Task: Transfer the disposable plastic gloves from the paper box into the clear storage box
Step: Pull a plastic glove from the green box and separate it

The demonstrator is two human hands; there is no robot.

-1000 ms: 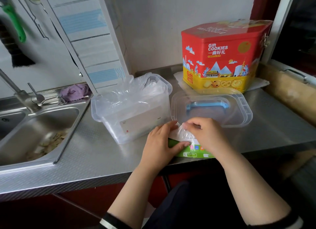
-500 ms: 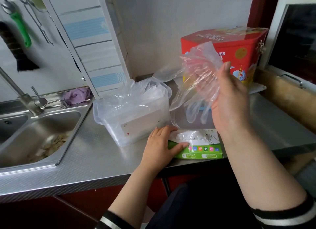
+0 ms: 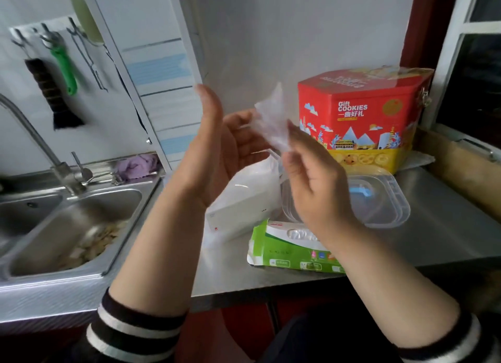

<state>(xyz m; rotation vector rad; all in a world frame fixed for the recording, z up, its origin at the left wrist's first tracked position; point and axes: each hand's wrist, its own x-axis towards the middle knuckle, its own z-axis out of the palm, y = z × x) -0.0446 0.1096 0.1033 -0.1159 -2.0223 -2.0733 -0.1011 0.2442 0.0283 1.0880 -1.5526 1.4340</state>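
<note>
Right hand (image 3: pixel 311 191) grip clamped on glove wad (image 3: pixel 272 124) — left hand (image 3: pixel 217 156) grip apart, beside it.

The desk (image 3: pixel 447 221) is brushed metal with a dull sheen, and the sink (image 3: pixel 81 227) and tap (image 3: pixel 32 134) are the same shiny steel. The gloves (image 3: pixel 273 129) are thin, crinkled, translucent plastic film. The paper box (image 3: pixel 287 254) is glossy printed card, green and white. The lid (image 3: pixel 379 200) is smooth clear plastic. The cookie tin (image 3: pixel 363 118) looks glossy. The purple rag (image 3: pixel 137 166) is soft cloth.
</note>
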